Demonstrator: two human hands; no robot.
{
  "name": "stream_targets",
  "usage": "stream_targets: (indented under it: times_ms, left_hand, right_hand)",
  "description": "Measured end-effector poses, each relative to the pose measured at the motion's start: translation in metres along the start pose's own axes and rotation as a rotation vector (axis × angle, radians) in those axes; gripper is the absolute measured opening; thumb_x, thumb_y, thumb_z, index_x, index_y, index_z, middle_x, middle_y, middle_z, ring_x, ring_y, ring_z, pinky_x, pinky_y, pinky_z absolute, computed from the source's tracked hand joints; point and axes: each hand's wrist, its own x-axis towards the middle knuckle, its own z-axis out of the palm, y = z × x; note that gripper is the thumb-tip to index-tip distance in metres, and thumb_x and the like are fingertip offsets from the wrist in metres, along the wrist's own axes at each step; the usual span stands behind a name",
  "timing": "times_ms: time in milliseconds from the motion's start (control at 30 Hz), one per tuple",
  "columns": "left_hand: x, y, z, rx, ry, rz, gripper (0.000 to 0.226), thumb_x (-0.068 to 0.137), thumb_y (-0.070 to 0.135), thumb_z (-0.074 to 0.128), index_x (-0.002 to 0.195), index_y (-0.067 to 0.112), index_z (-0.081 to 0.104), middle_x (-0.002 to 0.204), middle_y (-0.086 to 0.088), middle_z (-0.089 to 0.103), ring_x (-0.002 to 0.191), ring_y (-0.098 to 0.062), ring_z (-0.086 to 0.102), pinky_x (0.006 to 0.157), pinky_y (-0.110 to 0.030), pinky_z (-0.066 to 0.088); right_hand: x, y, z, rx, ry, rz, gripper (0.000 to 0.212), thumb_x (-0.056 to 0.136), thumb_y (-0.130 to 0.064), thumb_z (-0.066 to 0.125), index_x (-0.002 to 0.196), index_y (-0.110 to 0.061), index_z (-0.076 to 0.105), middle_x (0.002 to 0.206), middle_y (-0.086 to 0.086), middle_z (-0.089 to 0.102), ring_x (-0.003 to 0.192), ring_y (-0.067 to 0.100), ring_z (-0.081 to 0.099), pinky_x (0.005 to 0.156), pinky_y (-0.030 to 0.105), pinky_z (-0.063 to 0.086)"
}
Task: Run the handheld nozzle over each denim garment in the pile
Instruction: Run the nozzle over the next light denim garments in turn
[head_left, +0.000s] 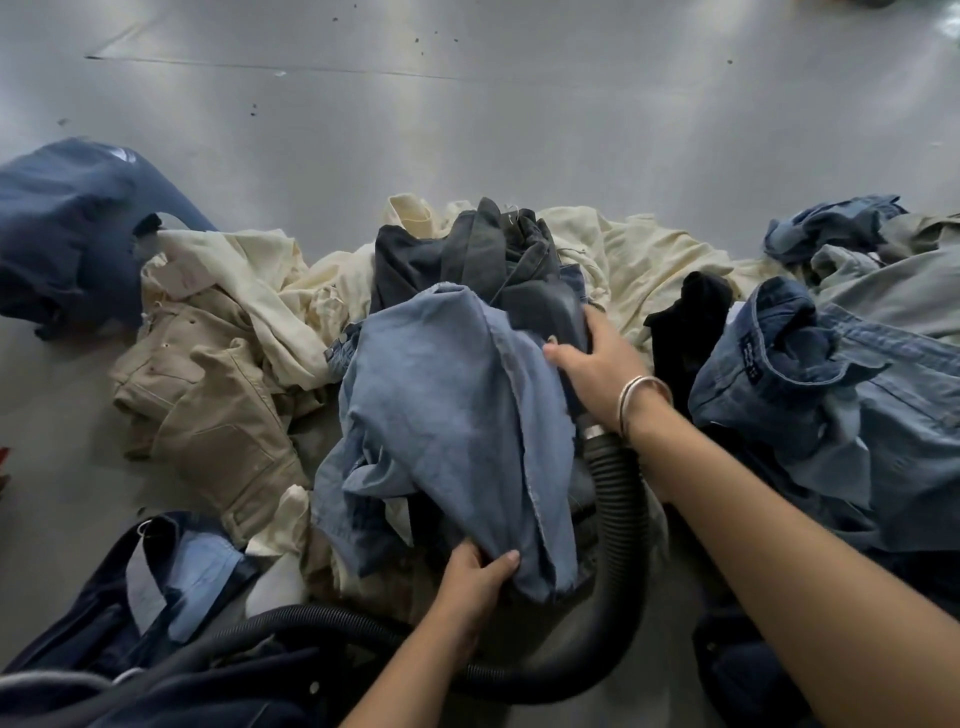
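Observation:
A light blue denim garment (447, 410) lies bunched on top of the pile in the middle. My left hand (475, 577) grips its lower hem. My right hand (597, 364), a silver bangle on its wrist, holds the dark handheld nozzle (558, 312), which presses against the garment's upper right edge. A black ribbed hose (621, 519) runs from the nozzle down past my right forearm and curves left along the floor. More denim lies around: a darker blue shirt (810, 374) at right and charcoal jeans (467, 249) behind.
Cream fabric (639, 260) and tan trousers (223, 395) sit in the pile. Navy garments lie at the far left (67, 234) and bottom left (130, 613). A black piece (691, 322) stands right of the nozzle. Grey shiny floor (467, 104) stretches beyond.

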Motion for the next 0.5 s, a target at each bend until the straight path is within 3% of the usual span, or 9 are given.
stream_targets:
  times_ms: [67,133,267,333,400,433,500]
  left_hand:
    - [-0.003,-0.002,0.001,0.1,0.022,0.005,0.038,0.088,0.008,0.064,0.124,0.014,0.052,0.12,-0.006,0.064,0.108,-0.02,0.06,0.094,-0.032,0.048]
    - [-0.008,0.001,0.007,0.15,0.148,0.091,0.042,0.087,0.004,0.064,0.124,0.015,0.049,0.121,-0.006,0.061,0.11,-0.02,0.058,0.092,-0.03,0.045]
    - [-0.025,0.067,0.03,0.035,0.348,0.504,0.047,0.077,0.007,0.06,0.123,0.012,0.053,0.112,0.001,0.065,0.109,-0.017,0.061,0.091,-0.028,0.048]
    - [-0.027,0.118,0.037,0.036,0.297,0.721,0.059,0.072,0.005,0.049,0.13,0.007,0.053,0.097,0.012,0.068,0.085,0.0,0.063,0.074,-0.017,0.052]
    - [-0.022,0.166,0.047,0.171,0.198,0.864,0.059,0.07,0.004,0.045,0.128,0.002,0.056,0.074,0.016,0.065,0.061,0.001,0.054,0.055,-0.015,0.046]
    - [-0.019,0.186,0.056,0.297,0.12,0.884,0.062,0.069,0.007,0.045,0.129,0.001,0.055,0.082,0.011,0.069,0.07,-0.003,0.056,0.062,-0.016,0.047]
    - [-0.01,0.205,0.076,0.716,-0.126,0.813,0.067,0.073,0.015,0.049,0.139,0.004,0.046,0.126,-0.006,0.062,0.113,-0.011,0.052,0.092,-0.016,0.038]
  right_hand:
    - [-0.003,-0.004,-0.022,0.101,0.067,-0.012,0.033,0.088,-0.023,0.061,0.12,-0.027,0.052,0.096,-0.002,0.065,0.079,0.019,0.065,0.068,0.034,0.054]
    - [-0.007,-0.009,-0.05,0.257,0.124,-0.019,0.027,0.089,-0.02,0.06,0.115,-0.027,0.052,0.087,-0.001,0.061,0.06,0.013,0.064,0.049,0.028,0.052]
    - [-0.033,0.001,-0.093,0.407,0.147,-0.031,0.02,0.089,-0.017,0.059,0.105,-0.027,0.053,0.078,0.007,0.056,0.047,0.019,0.057,0.04,0.029,0.049]
    - [-0.051,0.015,-0.098,0.426,0.134,0.006,0.02,0.091,-0.012,0.057,0.101,-0.028,0.054,0.071,0.009,0.056,0.041,0.016,0.055,0.038,0.028,0.048]
    - [-0.064,0.023,-0.099,0.413,0.142,0.053,0.022,0.092,-0.009,0.057,0.102,-0.028,0.056,0.072,0.007,0.057,0.042,0.012,0.056,0.038,0.026,0.048]
    - [-0.068,0.026,-0.099,0.414,0.144,0.063,0.023,0.092,-0.008,0.057,0.103,-0.029,0.057,0.073,0.005,0.058,0.042,0.01,0.056,0.038,0.025,0.048]
    - [-0.072,0.028,-0.098,0.447,0.136,0.059,0.026,0.092,-0.007,0.056,0.102,-0.031,0.056,0.073,0.006,0.057,0.041,0.011,0.055,0.036,0.025,0.046]
